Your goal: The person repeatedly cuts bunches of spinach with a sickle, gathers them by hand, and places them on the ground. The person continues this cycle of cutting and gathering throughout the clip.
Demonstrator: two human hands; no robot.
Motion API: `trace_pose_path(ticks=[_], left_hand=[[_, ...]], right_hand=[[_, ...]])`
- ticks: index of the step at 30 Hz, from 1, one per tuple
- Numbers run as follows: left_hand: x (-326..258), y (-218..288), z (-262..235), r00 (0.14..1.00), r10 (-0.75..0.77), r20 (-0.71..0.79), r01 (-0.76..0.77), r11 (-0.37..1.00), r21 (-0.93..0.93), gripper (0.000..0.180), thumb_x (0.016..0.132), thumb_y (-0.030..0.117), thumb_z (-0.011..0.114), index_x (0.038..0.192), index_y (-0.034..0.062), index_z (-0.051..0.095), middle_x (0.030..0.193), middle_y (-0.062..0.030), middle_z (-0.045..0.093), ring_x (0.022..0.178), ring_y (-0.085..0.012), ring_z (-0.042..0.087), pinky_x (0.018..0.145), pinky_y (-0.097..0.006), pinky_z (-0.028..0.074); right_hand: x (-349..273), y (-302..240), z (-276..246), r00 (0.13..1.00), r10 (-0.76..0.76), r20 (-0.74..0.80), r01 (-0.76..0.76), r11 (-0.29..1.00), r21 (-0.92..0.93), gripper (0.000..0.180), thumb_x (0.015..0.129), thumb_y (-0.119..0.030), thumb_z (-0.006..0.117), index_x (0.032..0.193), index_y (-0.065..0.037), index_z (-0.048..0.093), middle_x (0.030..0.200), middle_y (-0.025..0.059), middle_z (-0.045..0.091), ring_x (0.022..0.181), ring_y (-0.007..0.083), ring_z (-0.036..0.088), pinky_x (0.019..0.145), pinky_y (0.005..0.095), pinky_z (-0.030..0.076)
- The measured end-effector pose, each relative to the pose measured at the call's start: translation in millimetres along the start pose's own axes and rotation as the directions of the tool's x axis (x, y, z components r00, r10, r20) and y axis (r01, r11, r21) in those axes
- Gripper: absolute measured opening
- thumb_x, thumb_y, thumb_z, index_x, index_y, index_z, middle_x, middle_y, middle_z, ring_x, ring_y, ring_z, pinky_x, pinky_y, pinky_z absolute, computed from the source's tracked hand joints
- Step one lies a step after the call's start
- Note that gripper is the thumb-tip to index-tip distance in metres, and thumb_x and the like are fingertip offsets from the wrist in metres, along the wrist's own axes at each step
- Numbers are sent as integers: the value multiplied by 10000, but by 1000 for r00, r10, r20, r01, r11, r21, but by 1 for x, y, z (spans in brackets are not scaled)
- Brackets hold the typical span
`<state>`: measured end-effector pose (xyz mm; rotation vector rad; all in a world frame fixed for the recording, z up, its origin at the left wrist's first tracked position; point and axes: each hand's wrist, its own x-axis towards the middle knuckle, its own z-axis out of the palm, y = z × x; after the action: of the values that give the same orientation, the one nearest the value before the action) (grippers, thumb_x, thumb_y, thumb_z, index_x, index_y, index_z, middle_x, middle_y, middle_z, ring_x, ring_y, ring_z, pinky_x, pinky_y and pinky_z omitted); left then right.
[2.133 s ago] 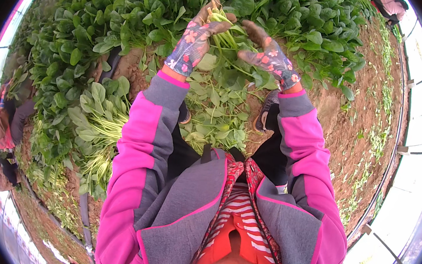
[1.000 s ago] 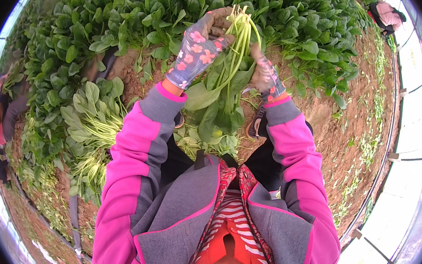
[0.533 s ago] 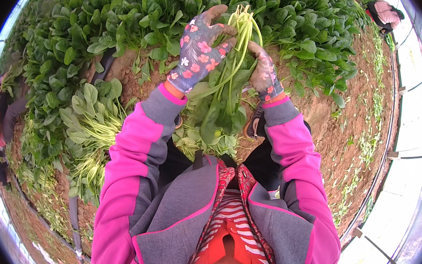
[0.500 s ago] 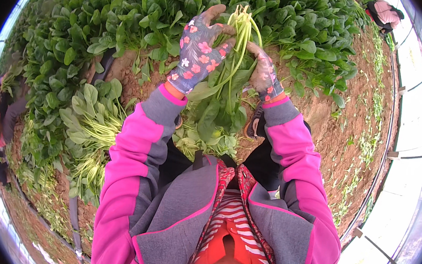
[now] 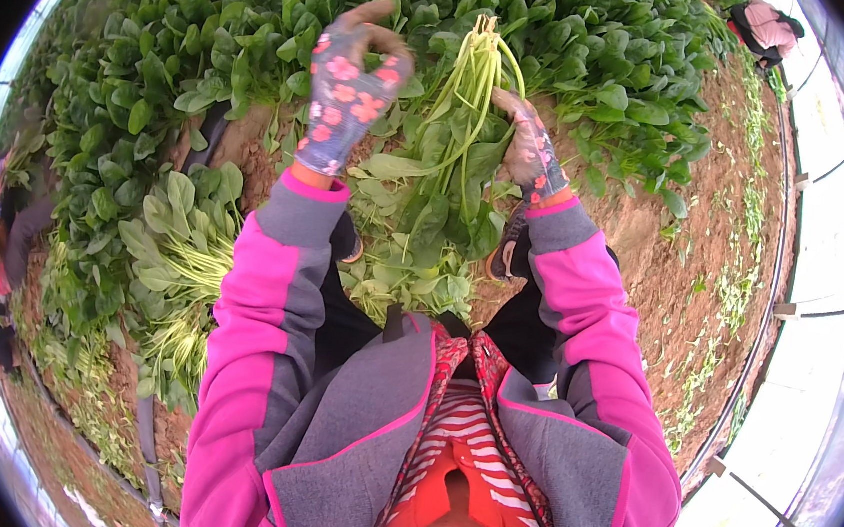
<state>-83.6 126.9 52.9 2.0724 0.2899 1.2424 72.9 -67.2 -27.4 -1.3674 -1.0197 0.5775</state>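
A bunch of spinach (image 5: 447,170) hangs in front of me, its pale stems and cut root ends at the top and its leaves drooping below. My right hand (image 5: 531,145), in a flowered glove, is closed around the bunch from its right side; the leaves hide part of its fingers. To the left of the stems, apart from them, is my left hand (image 5: 352,87) in a matching glove. Its fingers are spread, somewhat smeared by motion, and nothing shows between them. Loose leaves (image 5: 410,288) lie on the ground beneath the bunch.
Dense growing spinach (image 5: 263,19) fills the far side and left. Picked spinach (image 5: 192,253) lies in a pile by my left arm. Bare soil (image 5: 686,287) with leaf scraps stretches right, toward a pale plastic wall (image 5: 828,269). Other people (image 5: 763,32) crouch at the far right and left.
My left hand has come off the stems and moved left, its fingers parting. The right hand and the spinach bunch have stayed nearly in place.
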Motion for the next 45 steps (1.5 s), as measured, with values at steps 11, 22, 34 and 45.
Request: trace_pose_path(ticks=[11, 22, 34, 45], left_hand=[[-23, -3, 41, 856, -258, 447, 489, 681, -544, 1000, 691, 367, 819, 1420, 8, 237, 1330, -198, 445, 1178, -293, 497, 987, -389, 438], [-21, -19, 47, 964, -204, 173, 265, 820, -507, 697, 791, 80, 735, 1370, 27, 351, 1088, -89, 580, 955, -142, 574, 833, -255, 492], [-9, -11, 27, 952, -279, 129, 300, 748, -593, 604, 842, -17, 605, 1387, 85, 363, 961, -100, 582, 829, -178, 619, 741, -274, 545], [-13, 38, 52, 961, -231, 149, 265, 924, -276, 965, 597, 429, 827, 1348, 17, 382, 1302, -169, 507, 1191, -287, 509, 1015, -349, 396]], right_hand=[[10, -47, 29, 965, 263, 23, -261, 936, 236, 593, 843, -274, 675, 1289, 49, 456, 1122, 104, 603, 1040, 132, 556, 933, 264, 423], [21, -48, 20, 923, -382, -51, 257, 707, -658, 322, 780, -83, 659, 1100, -70, 628, 1051, 79, 642, 969, 211, 618, 844, 312, 490], [19, -63, 17, 992, 25, 121, 29, 905, -424, 978, 631, -350, 843, 1409, -59, 326, 1388, 165, 423, 1287, 271, 411, 1073, 375, 327], [7, 40, -4, 986, 80, -146, -92, 993, -77, 381, 911, -97, 525, 1268, -20, 417, 1089, 153, 566, 915, 207, 587, 732, 271, 512]])
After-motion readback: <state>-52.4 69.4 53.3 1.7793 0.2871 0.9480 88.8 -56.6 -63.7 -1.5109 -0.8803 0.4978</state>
